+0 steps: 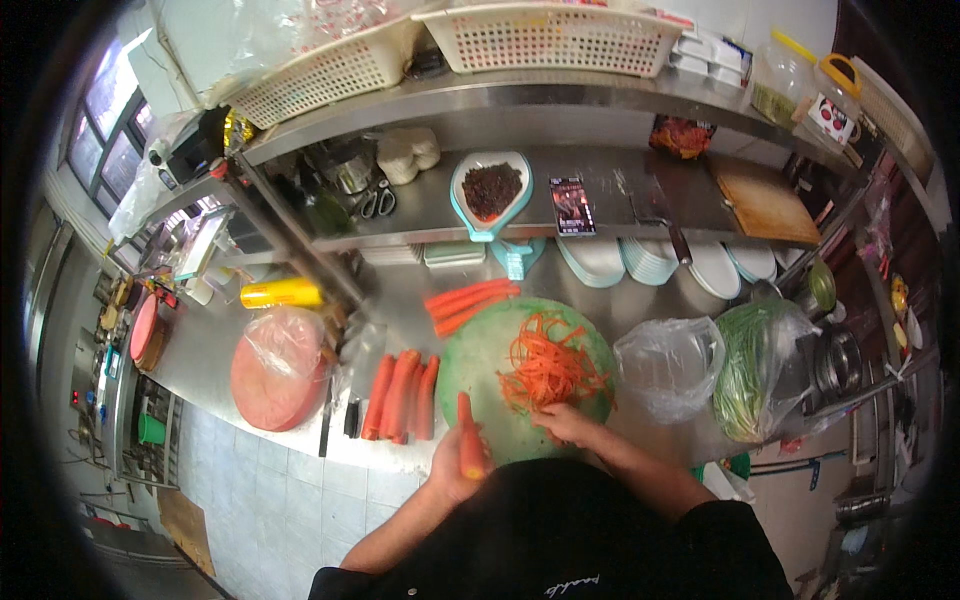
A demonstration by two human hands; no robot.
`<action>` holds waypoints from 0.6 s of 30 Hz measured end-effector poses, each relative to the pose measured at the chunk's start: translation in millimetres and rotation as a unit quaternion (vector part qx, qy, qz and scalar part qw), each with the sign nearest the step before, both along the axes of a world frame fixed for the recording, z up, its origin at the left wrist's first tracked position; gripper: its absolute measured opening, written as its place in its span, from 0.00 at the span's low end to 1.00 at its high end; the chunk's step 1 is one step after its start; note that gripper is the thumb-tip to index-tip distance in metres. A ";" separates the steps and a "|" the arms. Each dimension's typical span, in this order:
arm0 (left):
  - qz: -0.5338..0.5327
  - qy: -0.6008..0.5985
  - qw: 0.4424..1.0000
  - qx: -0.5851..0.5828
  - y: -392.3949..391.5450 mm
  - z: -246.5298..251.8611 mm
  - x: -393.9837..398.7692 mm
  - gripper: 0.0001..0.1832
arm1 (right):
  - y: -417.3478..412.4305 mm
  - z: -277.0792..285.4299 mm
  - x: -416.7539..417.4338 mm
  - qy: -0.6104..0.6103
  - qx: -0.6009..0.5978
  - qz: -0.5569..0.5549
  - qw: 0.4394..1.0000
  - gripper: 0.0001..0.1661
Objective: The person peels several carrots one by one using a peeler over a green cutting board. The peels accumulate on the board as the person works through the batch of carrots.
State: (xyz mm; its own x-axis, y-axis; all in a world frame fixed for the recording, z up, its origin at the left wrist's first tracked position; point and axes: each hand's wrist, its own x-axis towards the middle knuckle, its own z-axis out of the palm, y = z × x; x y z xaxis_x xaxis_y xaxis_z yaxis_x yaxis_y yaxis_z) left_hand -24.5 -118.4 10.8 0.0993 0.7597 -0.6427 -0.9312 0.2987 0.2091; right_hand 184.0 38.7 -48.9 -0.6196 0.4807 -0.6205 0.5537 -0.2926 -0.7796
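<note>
My left hand (452,466) is closed around a peeled carrot (470,442), just off the near left edge of a round green chopping board (472,360). A loose heap of carrot strips (551,367) lies on the board's right half. At the near edge of this heap is my right hand (559,421), its fingers curled; whether something is between them cannot be made out. Several whole carrots (401,394) lie side by side left of the board, and several more (465,304) rest at its far left edge.
A clear plastic bag (671,367) and a bag of green stalks (742,375) are right of the board. Left stands a round pink board (270,382) under plastic. The steel shelf (420,236) beyond holds a dish (491,191), a phone (572,206) and scissors (377,201).
</note>
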 end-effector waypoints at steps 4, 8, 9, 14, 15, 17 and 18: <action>-0.018 0.005 1.000 0.008 0.3 -24.3 0.4 0.18 | -10.8 -35.6 20.9 0.055 0.093 0.033 0.994 0.20; -0.028 0.061 0.998 -0.017 12.4 -9.9 11.4 0.16 | -21.7 -56.7 48.6 0.078 0.172 0.054 0.981 0.21; -0.020 0.047 0.998 -0.021 15.1 -16.8 12.7 0.16 | -14.1 -66.1 48.3 0.063 0.174 0.050 0.981 0.21; -0.020 0.056 0.998 0.015 22.5 -34.3 10.4 0.16 | -17.0 -31.9 52.4 0.042 0.148 -0.037 0.987 0.19; -0.007 0.061 0.998 0.015 20.3 -36.7 8.2 0.16 | -20.3 -18.4 39.2 0.054 0.138 -0.052 0.988 0.19; 0.010 0.091 0.996 -0.004 15.9 -27.7 5.4 0.17 | -28.1 3.5 20.2 0.075 0.113 -0.082 0.987 0.18; 0.016 0.103 0.994 -0.013 15.9 -24.7 7.7 0.17 | -30.8 11.4 11.7 0.089 0.107 -0.090 0.986 0.18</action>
